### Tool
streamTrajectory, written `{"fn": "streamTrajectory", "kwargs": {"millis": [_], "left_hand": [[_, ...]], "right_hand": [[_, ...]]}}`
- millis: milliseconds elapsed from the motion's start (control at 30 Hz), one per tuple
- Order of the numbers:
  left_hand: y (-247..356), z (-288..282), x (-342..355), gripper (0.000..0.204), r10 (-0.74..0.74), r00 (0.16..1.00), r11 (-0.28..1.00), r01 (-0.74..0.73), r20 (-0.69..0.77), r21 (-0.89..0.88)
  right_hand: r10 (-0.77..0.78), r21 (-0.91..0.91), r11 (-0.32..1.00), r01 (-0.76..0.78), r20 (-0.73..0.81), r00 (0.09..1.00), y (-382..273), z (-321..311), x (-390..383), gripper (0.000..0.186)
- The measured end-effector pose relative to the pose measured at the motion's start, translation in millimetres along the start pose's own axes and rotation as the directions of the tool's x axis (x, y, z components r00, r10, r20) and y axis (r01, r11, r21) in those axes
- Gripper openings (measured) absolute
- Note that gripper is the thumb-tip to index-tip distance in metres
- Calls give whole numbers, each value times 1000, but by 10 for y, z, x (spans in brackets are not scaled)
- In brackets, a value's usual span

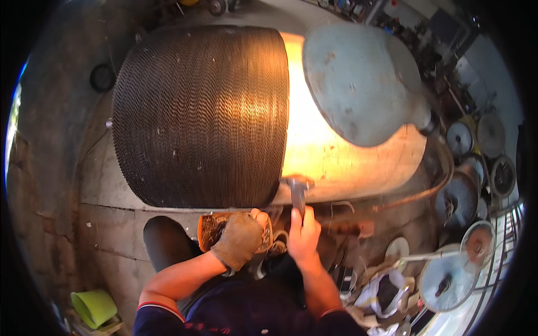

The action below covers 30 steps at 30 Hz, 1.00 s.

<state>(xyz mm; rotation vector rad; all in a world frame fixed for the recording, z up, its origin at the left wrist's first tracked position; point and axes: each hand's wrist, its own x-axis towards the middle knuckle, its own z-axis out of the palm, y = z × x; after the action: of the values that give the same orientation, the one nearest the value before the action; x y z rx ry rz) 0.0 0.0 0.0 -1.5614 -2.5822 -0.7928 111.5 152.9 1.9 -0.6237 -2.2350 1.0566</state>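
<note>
A large drum (196, 112) is wound with dark, tightly packed ridged rows at left, beside a brightly lit pale cylinder section (336, 168). My right hand (304, 235) grips a metal hammer (298, 189), whose head is at the lower edge where dark rows meet pale surface. My left hand (238, 241), in a grey-brown fingertip-less glove, is closed over an orange container (206, 232) of small dark pieces; what its fingers hold is hidden. A broad grey-blue plate (358, 78) hangs over the pale section.
Metal discs and reels (445, 283) line the right side, with a white sack (386, 291) at lower right. A green bucket (92, 307) sits at lower left. A dark ring (102, 77) is at upper left. A curved rod (414, 199) runs near the cylinder's right.
</note>
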Motion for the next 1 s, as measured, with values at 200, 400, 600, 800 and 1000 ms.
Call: {"fn": "streamTrajectory", "kwargs": {"millis": [200,400,600,800,1000], "left_hand": [[-357,-804,772,52,439,707,898,-368,-554,241],[-611,-834,1201,57,493,602,865,-260,-629,429],[-565,-884,1151,53,445,627,883,-191,-639,428],[-513,-885,1183,53,444,626,881,-175,-641,440],[-579,-912,1213,47,430,617,882,-132,-658,453]], "right_hand": [[-393,-105,919,379,-284,875,-314,-65,155,25],[-94,16,995,97,-143,985,-160,-89,14,20],[-247,-399,902,166,-159,956,-248,31,180,16],[-128,120,980,158,-227,966,8,-41,-95,23],[21,-74,997,-27,-84,996,-114,88,206,22]]}}
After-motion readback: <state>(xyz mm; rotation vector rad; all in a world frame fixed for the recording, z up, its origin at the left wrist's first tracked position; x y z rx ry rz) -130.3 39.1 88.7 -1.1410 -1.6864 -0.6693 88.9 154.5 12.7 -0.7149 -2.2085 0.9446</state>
